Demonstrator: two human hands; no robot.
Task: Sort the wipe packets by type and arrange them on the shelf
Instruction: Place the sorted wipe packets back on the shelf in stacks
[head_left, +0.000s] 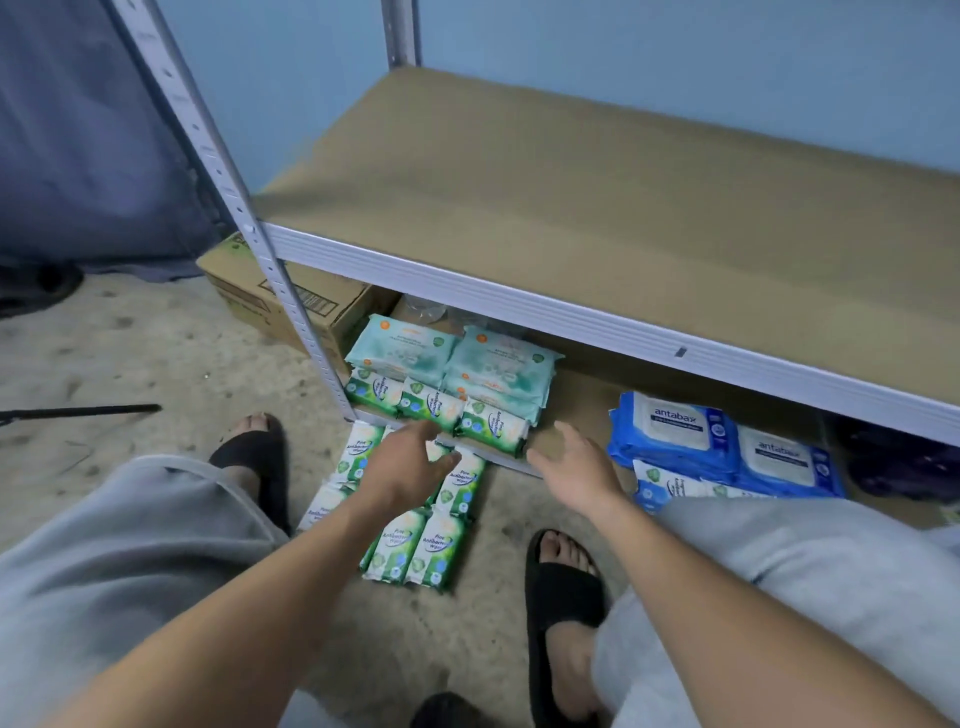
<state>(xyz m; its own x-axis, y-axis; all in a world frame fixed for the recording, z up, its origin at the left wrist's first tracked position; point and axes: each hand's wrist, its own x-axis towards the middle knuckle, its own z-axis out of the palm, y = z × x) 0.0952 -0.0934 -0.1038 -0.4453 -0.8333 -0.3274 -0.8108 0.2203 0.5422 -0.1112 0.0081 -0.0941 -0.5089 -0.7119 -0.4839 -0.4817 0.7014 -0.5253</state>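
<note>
We find L hand (410, 462) over green packets (436, 545) on floor, R hand (576, 467) just right of it; both empty, fingers apart. Risk: hasty reach clips green row (431, 405) just beyond, tipping it off shelf (576, 400) lip.

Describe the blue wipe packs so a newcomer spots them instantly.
Find the metal shelf rack and look under its brown upper board. On the bottom level's right side sits a stack of blue packs. Only they are deep blue with white antabax lids; green packs and teal packs lie further left.
</note>
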